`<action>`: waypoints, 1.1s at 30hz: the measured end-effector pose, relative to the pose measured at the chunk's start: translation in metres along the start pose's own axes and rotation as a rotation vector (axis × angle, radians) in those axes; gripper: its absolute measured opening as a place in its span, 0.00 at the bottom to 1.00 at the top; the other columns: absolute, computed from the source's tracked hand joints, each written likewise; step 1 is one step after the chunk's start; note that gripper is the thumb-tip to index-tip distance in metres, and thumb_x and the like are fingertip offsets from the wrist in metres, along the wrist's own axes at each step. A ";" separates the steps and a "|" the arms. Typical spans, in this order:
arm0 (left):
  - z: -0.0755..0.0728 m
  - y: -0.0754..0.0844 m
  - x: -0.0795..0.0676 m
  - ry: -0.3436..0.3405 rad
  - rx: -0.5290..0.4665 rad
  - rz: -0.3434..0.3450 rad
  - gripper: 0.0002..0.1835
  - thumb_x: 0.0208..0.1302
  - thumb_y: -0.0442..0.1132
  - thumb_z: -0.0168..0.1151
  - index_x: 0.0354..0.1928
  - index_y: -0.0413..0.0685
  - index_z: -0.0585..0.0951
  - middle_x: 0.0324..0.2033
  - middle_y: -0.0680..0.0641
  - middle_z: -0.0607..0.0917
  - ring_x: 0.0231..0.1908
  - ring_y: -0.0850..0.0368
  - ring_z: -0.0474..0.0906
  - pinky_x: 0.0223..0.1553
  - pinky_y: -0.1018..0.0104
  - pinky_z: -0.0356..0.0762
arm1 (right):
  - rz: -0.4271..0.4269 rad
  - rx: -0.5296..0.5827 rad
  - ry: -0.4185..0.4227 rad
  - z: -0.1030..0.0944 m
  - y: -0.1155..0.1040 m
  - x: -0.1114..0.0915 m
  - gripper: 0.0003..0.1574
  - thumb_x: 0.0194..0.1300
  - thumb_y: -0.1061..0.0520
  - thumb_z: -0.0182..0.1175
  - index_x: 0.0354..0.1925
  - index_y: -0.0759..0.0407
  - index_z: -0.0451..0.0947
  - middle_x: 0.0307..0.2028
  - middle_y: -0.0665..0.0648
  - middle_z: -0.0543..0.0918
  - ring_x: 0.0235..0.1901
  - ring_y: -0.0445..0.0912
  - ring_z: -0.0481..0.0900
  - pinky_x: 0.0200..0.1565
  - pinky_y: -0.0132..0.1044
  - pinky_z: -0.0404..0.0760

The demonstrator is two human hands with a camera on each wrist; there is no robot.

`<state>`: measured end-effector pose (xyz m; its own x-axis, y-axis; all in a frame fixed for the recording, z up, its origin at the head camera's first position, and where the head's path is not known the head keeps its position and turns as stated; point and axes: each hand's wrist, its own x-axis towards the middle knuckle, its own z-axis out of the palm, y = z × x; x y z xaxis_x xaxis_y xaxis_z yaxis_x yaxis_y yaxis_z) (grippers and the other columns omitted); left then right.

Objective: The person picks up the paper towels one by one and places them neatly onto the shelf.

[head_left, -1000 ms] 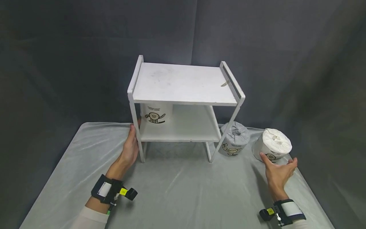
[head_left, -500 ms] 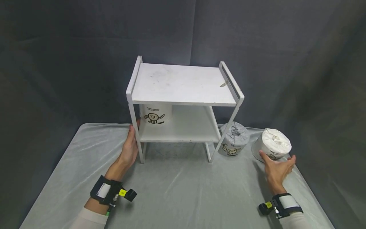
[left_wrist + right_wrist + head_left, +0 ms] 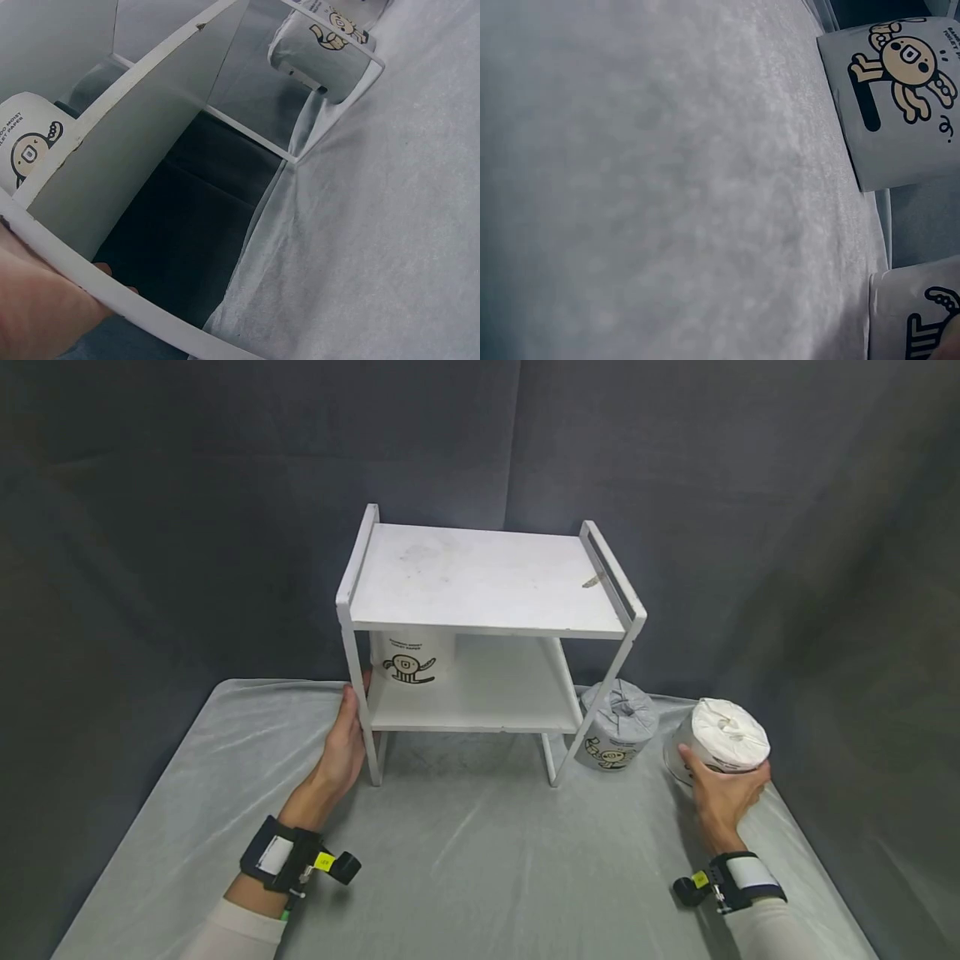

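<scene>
My left hand (image 3: 339, 760) holds the left side frame of a white two-tier shelf rack (image 3: 487, 581). In the left wrist view, fingertips (image 3: 103, 268) show past the frame's inner edge. At the far right, my right hand (image 3: 722, 795) grips a wrapped toilet paper roll (image 3: 726, 737) from the front, thumb on its left side and fingers on its right. That roll stands upright near the table's right edge. Its printed side (image 3: 900, 304) shows in the right wrist view with a bit of finger.
A toilet paper roll (image 3: 414, 658) stands at the left of the rack's lower shelf. A grey-topped roll (image 3: 621, 727) stands on the table against the rack's right leg. A grey cloth (image 3: 480, 860) covers the table; dark curtains (image 3: 480, 443) hang behind.
My right hand has moved slightly forward, and its fingers have closed in round the white-topped toilet paper roll. My left hand keeps its hold on the rack.
</scene>
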<state>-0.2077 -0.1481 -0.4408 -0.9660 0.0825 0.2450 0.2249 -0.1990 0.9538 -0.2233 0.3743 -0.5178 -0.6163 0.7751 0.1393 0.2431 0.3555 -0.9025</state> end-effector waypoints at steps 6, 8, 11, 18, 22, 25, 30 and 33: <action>0.000 -0.001 0.000 0.000 -0.003 0.015 0.44 0.72 0.66 0.25 0.78 0.50 0.32 0.78 0.44 0.36 0.76 0.53 0.28 0.71 0.50 0.25 | -0.006 0.021 0.013 0.006 0.002 0.003 0.82 0.38 0.34 0.77 0.77 0.51 0.37 0.74 0.58 0.53 0.73 0.52 0.50 0.72 0.43 0.46; 0.000 -0.001 0.000 -0.001 -0.005 0.017 0.43 0.72 0.66 0.26 0.78 0.50 0.32 0.78 0.44 0.36 0.76 0.53 0.28 0.71 0.49 0.25 | -0.017 0.039 0.026 0.008 0.003 0.005 0.82 0.37 0.35 0.78 0.77 0.51 0.39 0.73 0.57 0.54 0.73 0.50 0.51 0.72 0.41 0.46; 0.000 -0.002 0.000 -0.005 -0.002 0.014 0.44 0.72 0.66 0.25 0.78 0.50 0.32 0.78 0.42 0.36 0.76 0.53 0.28 0.71 0.49 0.25 | -0.042 0.076 0.047 0.011 0.003 0.008 0.81 0.36 0.37 0.79 0.76 0.50 0.41 0.73 0.56 0.56 0.72 0.47 0.53 0.71 0.36 0.47; 0.000 0.000 -0.001 -0.007 0.001 0.005 0.44 0.71 0.67 0.25 0.78 0.49 0.31 0.78 0.42 0.35 0.76 0.54 0.27 0.71 0.49 0.25 | -0.064 0.112 0.050 0.016 0.004 0.013 0.79 0.37 0.39 0.79 0.76 0.49 0.41 0.72 0.54 0.55 0.72 0.44 0.53 0.70 0.32 0.47; 0.000 0.001 -0.001 -0.009 0.000 -0.016 0.44 0.71 0.67 0.25 0.78 0.52 0.30 0.78 0.45 0.34 0.76 0.54 0.27 0.71 0.49 0.25 | -0.054 0.107 0.045 0.017 0.004 0.013 0.78 0.37 0.37 0.79 0.75 0.49 0.42 0.72 0.54 0.55 0.72 0.45 0.54 0.71 0.35 0.48; 0.000 0.001 -0.001 -0.011 -0.003 -0.026 0.43 0.71 0.67 0.25 0.78 0.55 0.28 0.78 0.45 0.34 0.76 0.55 0.26 0.71 0.48 0.25 | -0.052 0.102 0.051 0.017 0.004 0.013 0.78 0.36 0.36 0.79 0.75 0.50 0.44 0.71 0.55 0.57 0.71 0.45 0.55 0.70 0.35 0.50; 0.000 0.000 -0.001 0.001 -0.015 -0.017 0.43 0.71 0.67 0.26 0.78 0.52 0.30 0.78 0.44 0.35 0.76 0.56 0.27 0.71 0.50 0.25 | -0.032 0.104 0.060 0.017 0.003 0.014 0.79 0.34 0.35 0.79 0.74 0.50 0.44 0.71 0.55 0.59 0.71 0.45 0.57 0.70 0.36 0.51; 0.000 -0.002 -0.002 0.007 -0.030 -0.006 0.44 0.72 0.66 0.27 0.78 0.48 0.31 0.78 0.43 0.36 0.76 0.56 0.28 0.71 0.51 0.24 | -0.022 0.108 0.065 0.018 0.004 0.014 0.79 0.33 0.35 0.79 0.74 0.50 0.44 0.71 0.55 0.59 0.71 0.45 0.57 0.70 0.36 0.51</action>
<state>-0.2064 -0.1475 -0.4428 -0.9683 0.0768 0.2376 0.2149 -0.2279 0.9497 -0.2444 0.3776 -0.5265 -0.5700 0.8010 0.1829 0.1456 0.3175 -0.9370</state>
